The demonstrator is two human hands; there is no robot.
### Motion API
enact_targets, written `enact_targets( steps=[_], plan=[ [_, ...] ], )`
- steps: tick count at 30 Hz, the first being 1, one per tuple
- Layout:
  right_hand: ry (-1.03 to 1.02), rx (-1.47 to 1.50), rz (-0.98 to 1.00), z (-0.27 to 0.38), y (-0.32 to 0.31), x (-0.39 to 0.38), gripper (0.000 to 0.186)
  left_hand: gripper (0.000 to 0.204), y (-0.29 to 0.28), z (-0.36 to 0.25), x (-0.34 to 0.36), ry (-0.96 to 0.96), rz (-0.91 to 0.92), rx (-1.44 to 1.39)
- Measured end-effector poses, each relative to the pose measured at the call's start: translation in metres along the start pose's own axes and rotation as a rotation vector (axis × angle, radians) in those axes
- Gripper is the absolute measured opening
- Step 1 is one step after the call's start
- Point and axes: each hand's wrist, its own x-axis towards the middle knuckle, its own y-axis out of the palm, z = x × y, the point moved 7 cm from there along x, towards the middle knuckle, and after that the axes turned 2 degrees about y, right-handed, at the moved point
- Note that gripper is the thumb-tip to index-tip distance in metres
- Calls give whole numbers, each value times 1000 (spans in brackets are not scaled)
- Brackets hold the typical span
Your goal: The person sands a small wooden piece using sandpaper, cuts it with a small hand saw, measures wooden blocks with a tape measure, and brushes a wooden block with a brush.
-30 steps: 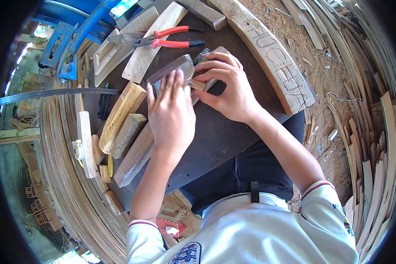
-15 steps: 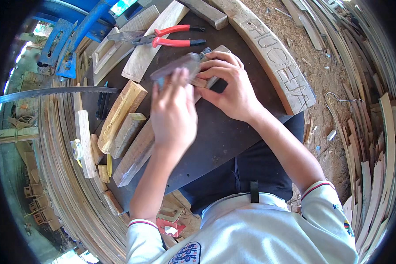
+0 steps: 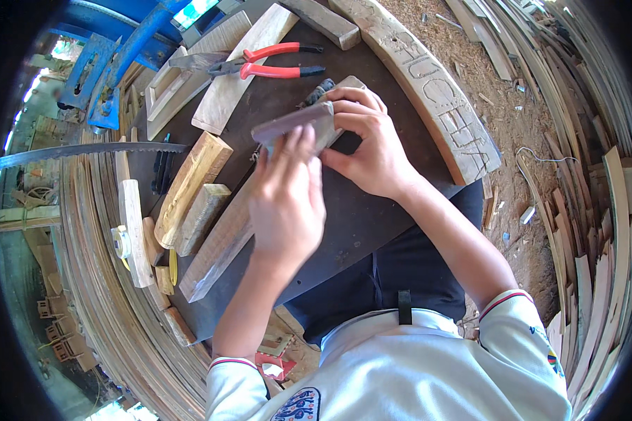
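Over the dark tabletop (image 3: 344, 217), my left hand (image 3: 286, 207) is closed on a flat brown sanding block (image 3: 291, 123), its fingers smeared by motion. The block is tilted against a pale strip of wood (image 3: 324, 131). My right hand (image 3: 374, 151) grips that strip from its right side, fingers over the top and thumb below, near the block's right end. Part of the strip lies hidden under my fingers. A dark object (image 3: 319, 91) pokes out just beyond the strip. Red-handled pliers (image 3: 281, 72) rest on a pale board (image 3: 235, 88) farther off.
A long curved plank (image 3: 428, 91) with carved letters borders the table's right side. Several wood blocks (image 3: 193, 186) lie at left, below a toothed saw blade (image 3: 95, 152). A blue metal machine (image 3: 112, 77) stands far left. Stacked wood strips (image 3: 600, 281) line the right.
My left hand has shifted slightly right with the sanding block, which now shows edge-on at a slant. My right hand keeps its grip on the wood, almost in place.
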Motion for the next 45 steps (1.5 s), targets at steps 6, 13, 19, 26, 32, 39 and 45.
enact_targets(
  steps=[6, 13, 19, 26, 32, 39, 45],
  plan=[
    [13, -16, 24, -2, 3, -2, 28, 38, 2, -10, -2, 2, -10, 93],
    [4, -5, 57, -1, 4, -1, 29, 41, 2, 3, 1, -71, 8, 45],
    [1, 1, 11, 0, 1, -1, 27, 36, -6, 13, 8, -101, -9, -9],
    [-4, 31, 13, 0, 1, 0, 27, 37, -8, -4, -1, -62, 20, -124],
    [-20, -5, 45, -1, 3, -1, 30, 39, -4, -2, -4, -41, 11, -9],
    [-12, 31, 23, 1, 3, 0, 25, 36, -6, 30, 6, -225, -6, -65],
    [6, -1, -24, -1, -2, 0, 26, 37, -2, -11, 0, -48, 10, -61]
  ],
)
